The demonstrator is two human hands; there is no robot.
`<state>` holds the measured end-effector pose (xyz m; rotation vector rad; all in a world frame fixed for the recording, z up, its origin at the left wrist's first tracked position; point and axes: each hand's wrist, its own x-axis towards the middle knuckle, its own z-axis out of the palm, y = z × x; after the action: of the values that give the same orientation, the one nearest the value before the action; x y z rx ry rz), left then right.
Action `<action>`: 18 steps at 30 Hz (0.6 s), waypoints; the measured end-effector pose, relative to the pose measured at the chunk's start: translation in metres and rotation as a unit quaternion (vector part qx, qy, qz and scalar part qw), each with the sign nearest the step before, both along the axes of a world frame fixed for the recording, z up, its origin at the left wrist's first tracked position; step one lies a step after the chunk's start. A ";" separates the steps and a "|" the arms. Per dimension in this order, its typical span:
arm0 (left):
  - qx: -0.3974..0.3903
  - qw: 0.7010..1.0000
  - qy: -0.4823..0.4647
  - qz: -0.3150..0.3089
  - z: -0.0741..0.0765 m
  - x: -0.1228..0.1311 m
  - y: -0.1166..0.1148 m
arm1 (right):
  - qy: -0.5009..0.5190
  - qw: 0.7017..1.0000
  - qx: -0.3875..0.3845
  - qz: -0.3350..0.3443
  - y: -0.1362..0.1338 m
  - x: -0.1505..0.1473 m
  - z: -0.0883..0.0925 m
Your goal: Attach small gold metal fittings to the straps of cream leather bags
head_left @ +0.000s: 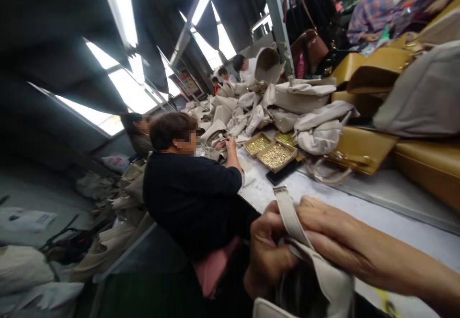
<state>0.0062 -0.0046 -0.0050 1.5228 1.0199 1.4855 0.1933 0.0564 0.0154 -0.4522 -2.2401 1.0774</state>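
A cream-coloured handbag is close in front of me at the lower right, its dark inside partly showing. Its flat strap stands up and ends in a small metal piece. My left hand is closed, with curled fingers and thumb gripping the bag at the base of the strap. From the right edge my right forearm reaches in, and my right hand is closed against the strap's other side. Its fingertips are hidden behind the strap, so their exact hold on the bag does not show.
Cardboard trays of small gold-coloured fittings sit on the white table beside a black phone. A co-worker in black sits at left. Cream bags pile up behind; mustard bags stand at right.
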 end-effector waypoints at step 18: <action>-0.070 0.985 -0.122 0.097 0.041 -0.008 0.048 | 0.187 0.928 -0.054 -0.317 0.012 0.032 -0.018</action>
<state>-0.0016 0.0437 0.0362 1.1377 1.1231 1.6498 0.2252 0.0689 -0.0024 -0.8650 -1.5363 0.8458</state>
